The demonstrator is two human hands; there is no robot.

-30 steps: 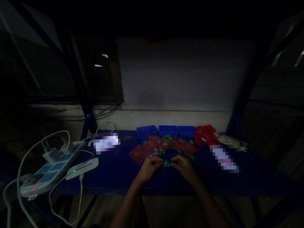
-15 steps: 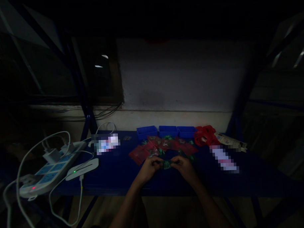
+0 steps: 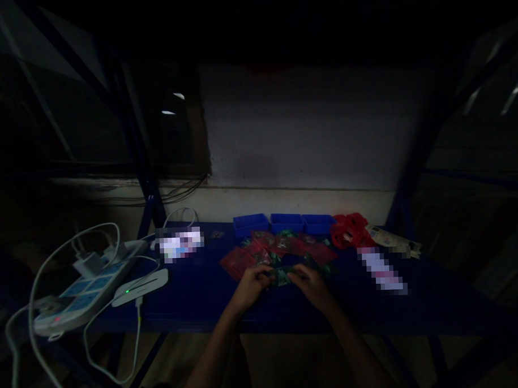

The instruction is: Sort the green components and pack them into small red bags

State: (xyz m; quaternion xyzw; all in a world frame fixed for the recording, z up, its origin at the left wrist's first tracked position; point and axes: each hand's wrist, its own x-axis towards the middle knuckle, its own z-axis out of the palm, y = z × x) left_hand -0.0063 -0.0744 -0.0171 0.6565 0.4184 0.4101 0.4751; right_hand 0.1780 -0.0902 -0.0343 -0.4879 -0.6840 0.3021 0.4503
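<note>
A small green plastic bag (image 3: pixel 282 277) is stretched between my two hands, low over the front of the blue table (image 3: pixel 195 304). My left hand (image 3: pixel 254 283) pinches its left end, and my right hand (image 3: pixel 308 283) grips the right end with thumb and fingers. What the bag contains is too dark to make out. Just beyond my hands lies a spread of red plastic bags (image 3: pixel 238 261) with small items inside. Several more green bags (image 3: pixel 327 269) are among them, partly hidden by my right hand.
Three blue bins (image 3: pixel 250 224) stand along the back. Right of them lie a red plastic bundle (image 3: pixel 349 230), a pale packet (image 3: pixel 392 240) and a blurred-out object (image 3: pixel 383 272). At left are a power strip (image 3: pixel 88 290) with looping white cables, a white device (image 3: pixel 141 287) and a blurred-out bright object (image 3: pixel 181 243).
My fingers have shifted slightly on the green bag, and more of its face shows between them. The things on the table have stayed in place.
</note>
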